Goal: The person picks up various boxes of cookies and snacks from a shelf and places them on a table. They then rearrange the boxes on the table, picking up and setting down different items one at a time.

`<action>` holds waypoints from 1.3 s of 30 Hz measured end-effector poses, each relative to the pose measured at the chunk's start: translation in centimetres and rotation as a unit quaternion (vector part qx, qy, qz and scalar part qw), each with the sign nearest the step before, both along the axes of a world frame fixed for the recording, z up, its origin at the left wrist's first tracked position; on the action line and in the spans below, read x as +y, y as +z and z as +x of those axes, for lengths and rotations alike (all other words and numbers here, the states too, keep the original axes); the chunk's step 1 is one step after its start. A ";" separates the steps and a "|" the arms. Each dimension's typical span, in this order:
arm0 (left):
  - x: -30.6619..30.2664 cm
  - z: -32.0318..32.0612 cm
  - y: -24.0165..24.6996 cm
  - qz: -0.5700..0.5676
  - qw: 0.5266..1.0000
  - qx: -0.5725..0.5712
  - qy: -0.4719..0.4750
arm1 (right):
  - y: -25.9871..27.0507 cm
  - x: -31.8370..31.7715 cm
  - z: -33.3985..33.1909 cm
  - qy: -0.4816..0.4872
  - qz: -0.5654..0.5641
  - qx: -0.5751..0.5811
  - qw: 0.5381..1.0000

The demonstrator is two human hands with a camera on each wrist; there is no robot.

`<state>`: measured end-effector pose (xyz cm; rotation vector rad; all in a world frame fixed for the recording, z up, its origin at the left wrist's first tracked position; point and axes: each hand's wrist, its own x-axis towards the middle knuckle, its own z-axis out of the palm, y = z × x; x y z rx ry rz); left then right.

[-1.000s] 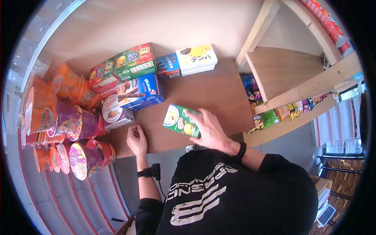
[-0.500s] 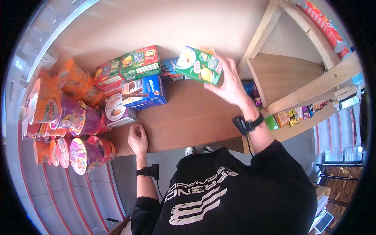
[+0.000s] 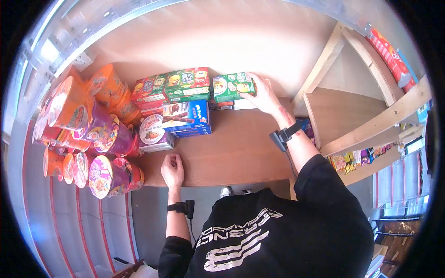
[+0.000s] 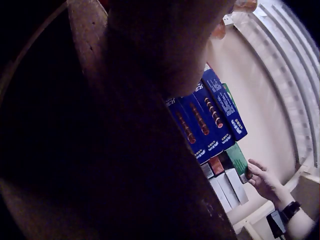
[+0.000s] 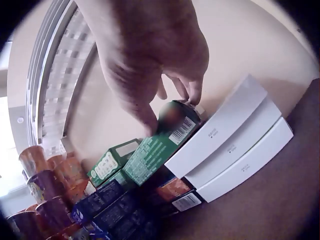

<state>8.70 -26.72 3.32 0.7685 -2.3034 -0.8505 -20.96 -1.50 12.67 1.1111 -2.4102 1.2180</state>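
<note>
In the head view my right hand (image 3: 265, 95) grips the right end of a green snack box (image 3: 233, 86) at the back of the brown shelf (image 3: 232, 153). The right wrist view shows this green box (image 5: 155, 152) on top of dark boxes, beside a stack of white boxes (image 5: 240, 135), thumb on one side and fingers on the other. To its left stand green and red boxes (image 3: 187, 85) and a blue box stack (image 3: 187, 118). My left hand (image 3: 173, 171) rests at the shelf's front edge, fingers loosely curled, holding nothing.
Orange and purple cup noodles (image 3: 111, 176) are stacked at the left. A round-labelled Danisa box (image 3: 154, 134) stands by the blue boxes. A wooden frame (image 3: 375, 120) rises at the right, with snack packets (image 3: 357, 159) below it. The wall runs behind the boxes.
My right hand has carried the green box from above the front of the shelf to the back row, between the green and red boxes and the white stack. The left hand stays at the edge.
</note>
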 end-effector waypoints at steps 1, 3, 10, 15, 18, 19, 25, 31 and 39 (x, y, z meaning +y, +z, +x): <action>-0.1 -0.1 0.1 -0.008 1.000 -0.001 -0.006 | -0.2 -0.3 0.2 -0.002 -0.019 -0.024 1.000; -0.1 -0.1 0.3 -0.001 1.000 -0.009 0.000 | -0.2 -1.0 0.6 -0.015 0.012 0.002 1.000; 0.1 -0.1 0.4 -0.004 1.000 -0.012 0.002 | -0.6 -1.9 2.2 -0.063 0.037 -0.012 0.997; 0.0 -0.2 -0.1 0.001 1.000 0.016 -0.004 | -1.8 -1.6 1.5 -0.045 0.019 0.028 0.998; 0.0 -0.2 0.1 0.004 1.000 0.007 -0.005 | -1.6 -1.9 1.7 -0.055 0.018 0.026 0.998; 0.0 -0.1 0.2 0.004 1.000 0.004 -0.006 | -1.7 -2.0 1.7 -0.056 0.017 0.026 0.998; 0.2 0.0 0.2 -0.012 1.000 0.001 0.000 | -1.3 -2.0 2.4 -0.074 -0.004 0.007 0.997; 0.1 0.0 0.0 -0.002 1.000 0.009 -0.001 | -1.3 -1.2 1.1 -0.077 0.047 0.048 0.995; 0.1 0.2 0.2 -0.007 1.000 0.006 -0.003 | -0.3 1.8 -0.1 -0.060 0.103 0.042 0.992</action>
